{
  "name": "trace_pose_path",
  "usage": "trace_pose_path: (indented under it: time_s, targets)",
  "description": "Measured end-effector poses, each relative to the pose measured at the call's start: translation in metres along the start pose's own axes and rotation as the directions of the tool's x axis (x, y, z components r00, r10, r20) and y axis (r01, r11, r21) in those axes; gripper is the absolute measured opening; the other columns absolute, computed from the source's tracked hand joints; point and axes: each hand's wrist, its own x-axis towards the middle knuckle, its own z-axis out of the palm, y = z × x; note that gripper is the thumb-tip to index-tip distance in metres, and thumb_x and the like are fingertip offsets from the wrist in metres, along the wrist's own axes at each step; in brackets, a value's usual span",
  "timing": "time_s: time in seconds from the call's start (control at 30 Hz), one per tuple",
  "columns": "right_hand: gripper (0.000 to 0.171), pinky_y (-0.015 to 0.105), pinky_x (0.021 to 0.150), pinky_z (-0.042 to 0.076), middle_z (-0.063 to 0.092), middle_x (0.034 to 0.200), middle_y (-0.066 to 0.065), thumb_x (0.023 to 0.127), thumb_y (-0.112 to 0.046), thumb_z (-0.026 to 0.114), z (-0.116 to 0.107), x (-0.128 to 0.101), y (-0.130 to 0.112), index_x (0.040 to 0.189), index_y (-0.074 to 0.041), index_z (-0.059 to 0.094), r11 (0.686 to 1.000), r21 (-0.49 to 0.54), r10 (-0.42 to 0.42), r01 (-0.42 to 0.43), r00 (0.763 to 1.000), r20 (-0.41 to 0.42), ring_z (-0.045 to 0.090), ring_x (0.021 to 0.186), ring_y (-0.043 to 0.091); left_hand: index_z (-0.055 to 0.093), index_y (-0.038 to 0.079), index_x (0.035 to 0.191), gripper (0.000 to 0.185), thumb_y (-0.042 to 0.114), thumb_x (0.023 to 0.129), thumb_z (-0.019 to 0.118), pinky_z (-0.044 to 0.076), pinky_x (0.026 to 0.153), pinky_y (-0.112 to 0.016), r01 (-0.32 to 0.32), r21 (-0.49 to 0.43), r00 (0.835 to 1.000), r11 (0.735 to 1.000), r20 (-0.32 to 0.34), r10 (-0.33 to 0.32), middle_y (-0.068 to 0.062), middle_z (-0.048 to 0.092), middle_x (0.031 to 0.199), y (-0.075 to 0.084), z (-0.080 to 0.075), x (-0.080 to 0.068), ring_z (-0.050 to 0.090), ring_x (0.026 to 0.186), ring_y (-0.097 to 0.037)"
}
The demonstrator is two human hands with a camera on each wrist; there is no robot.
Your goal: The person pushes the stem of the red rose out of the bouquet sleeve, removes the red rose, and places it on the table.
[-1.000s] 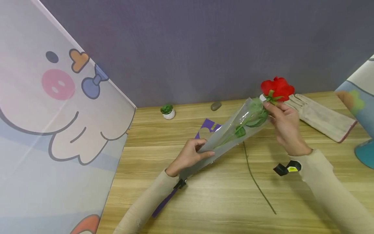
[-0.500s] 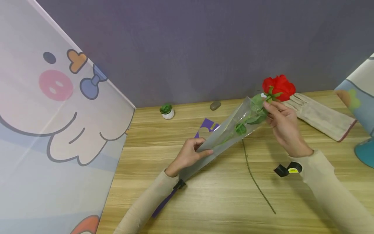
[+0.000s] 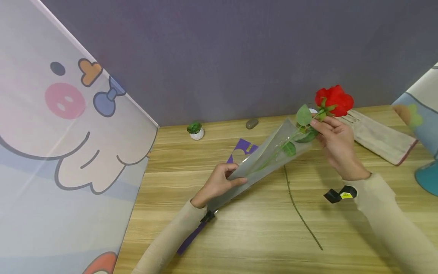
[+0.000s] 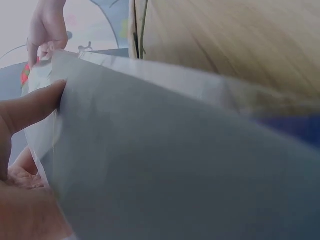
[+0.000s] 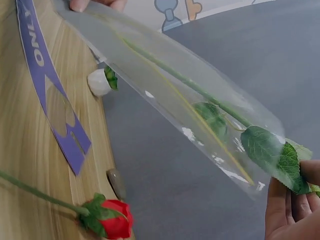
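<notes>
My left hand [image 3: 220, 183] grips the lower part of a clear-and-frosted flower sleeve [image 3: 260, 167], thumb on the near side. A red artificial rose [image 3: 334, 101] slants up to the right, its stem inside the sleeve and its bloom beyond the mouth. Just below the bloom, my right hand [image 3: 337, 146] pinches the stem. One green leaf [image 3: 303, 115] stands outside the sleeve's mouth; others show by the fingers and through the film. In the right wrist view a second red rose [image 5: 116, 219] lies on the table; the head view shows only its stem [image 3: 301, 215].
A purple strip [image 3: 243, 146] with a heart-shaped cutout lies under the sleeve. Along the table's back edge are a small potted plant [image 3: 195, 130], a grey stone [image 3: 252, 123] and a pale cloth glove [image 3: 380, 137]. A teal object [image 3: 427, 179] stands at the right.
My right hand has shifted slightly right, drawing the rose a little further out of the sleeve, so a leaf now stands clear of its mouth. The left hand has moved slightly left.
</notes>
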Motion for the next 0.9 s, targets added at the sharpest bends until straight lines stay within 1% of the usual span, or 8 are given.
trace_pose_path:
  time_s: [0.1, 0.2, 0.27, 0.37, 0.43, 0.57, 0.7, 0.9]
  targets:
    - [0.022, 0.024, 0.074, 0.063, 0.082, 0.1, 0.011, 0.095, 0.017, 0.061, -0.002, 0.005, -0.004, 0.111, 0.01, 0.074, 0.998, 0.059, -0.013, 0.013, 1.0, 0.007, 0.079, 0.085, 0.016, 0.076, 0.002, 0.1, 0.014, 0.009, 0.09, 0.082, 0.055, 0.067, -0.02, 0.015, 0.017, 1.0, 1.0, -0.003, -0.015, -0.016, 0.076, 0.098, -0.003, -0.003, -0.002, 0.065, 0.075, -0.003]
    - [0.024, 0.025, 0.075, 0.063, 0.081, 0.106, 0.012, 0.095, 0.017, 0.061, -0.004, 0.009, -0.011, 0.114, 0.01, 0.073, 0.999, 0.046, -0.022, 0.021, 1.0, 0.006, 0.079, 0.087, 0.016, 0.075, 0.004, 0.099, 0.012, 0.008, 0.09, 0.081, 0.053, 0.066, -0.019, 0.027, 0.03, 1.0, 0.999, -0.007, -0.027, -0.012, 0.075, 0.096, -0.006, -0.006, -0.005, 0.064, 0.074, -0.003]
    - [0.025, 0.025, 0.075, 0.063, 0.081, 0.107, 0.011, 0.095, 0.017, 0.062, -0.004, 0.012, -0.017, 0.116, 0.009, 0.073, 0.999, 0.027, -0.022, 0.022, 1.0, -0.001, 0.079, 0.087, 0.016, 0.073, 0.004, 0.096, 0.009, 0.008, 0.091, 0.08, 0.049, 0.065, -0.018, 0.026, 0.051, 1.0, 0.998, -0.014, -0.025, -0.01, 0.071, 0.09, -0.007, -0.009, -0.007, 0.059, 0.073, -0.003]
    - [0.027, 0.024, 0.074, 0.063, 0.081, 0.109, 0.009, 0.095, 0.015, 0.064, -0.005, 0.016, -0.026, 0.119, 0.007, 0.073, 1.0, -0.007, -0.023, 0.023, 1.0, -0.017, 0.078, 0.087, 0.015, 0.074, 0.004, 0.097, 0.007, 0.009, 0.093, 0.077, 0.048, 0.066, -0.018, 0.031, 0.076, 0.999, 0.997, -0.031, -0.029, -0.008, 0.07, 0.09, -0.008, -0.014, -0.01, 0.058, 0.074, -0.004]
    - [0.027, 0.025, 0.073, 0.063, 0.081, 0.11, 0.01, 0.095, 0.015, 0.063, -0.006, 0.019, -0.031, 0.12, 0.008, 0.072, 0.999, 0.001, -0.032, 0.032, 0.999, -0.022, 0.078, 0.087, 0.016, 0.075, 0.005, 0.1, 0.007, 0.009, 0.094, 0.076, 0.048, 0.067, -0.018, 0.04, 0.093, 0.999, 0.995, -0.04, -0.037, -0.009, 0.072, 0.091, -0.008, -0.017, -0.013, 0.059, 0.075, -0.004]
    - [0.027, 0.027, 0.071, 0.064, 0.08, 0.109, 0.014, 0.094, 0.017, 0.062, -0.009, 0.024, -0.039, 0.119, 0.012, 0.071, 0.997, 0.036, -0.074, 0.074, 0.997, -0.025, 0.079, 0.084, 0.019, 0.077, 0.007, 0.105, 0.011, 0.008, 0.095, 0.075, 0.052, 0.07, -0.019, 0.064, 0.116, 0.997, 0.991, -0.048, -0.059, -0.01, 0.077, 0.1, -0.009, -0.023, -0.016, 0.065, 0.081, -0.006]
    - [0.027, 0.029, 0.07, 0.064, 0.079, 0.106, 0.018, 0.093, 0.02, 0.06, -0.012, 0.029, -0.046, 0.118, 0.016, 0.069, 0.99, 0.082, -0.114, 0.115, 0.993, -0.026, 0.079, 0.083, 0.022, 0.076, 0.008, 0.107, 0.011, 0.008, 0.096, 0.073, 0.051, 0.07, -0.02, 0.065, 0.14, 0.997, 0.988, -0.049, -0.059, -0.01, 0.078, 0.103, -0.012, -0.03, -0.019, 0.064, 0.081, -0.007]
    - [0.027, 0.032, 0.069, 0.065, 0.079, 0.102, 0.021, 0.092, 0.024, 0.059, -0.014, 0.032, -0.058, 0.117, 0.019, 0.068, 0.981, 0.128, -0.141, 0.144, 0.989, -0.036, 0.078, 0.082, 0.025, 0.073, 0.004, 0.116, 0.02, 0.004, 0.096, 0.072, 0.053, 0.072, -0.02, 0.066, 0.121, 0.996, 0.99, -0.075, -0.057, -0.015, 0.08, 0.11, -0.017, -0.038, -0.024, 0.067, 0.085, -0.007]
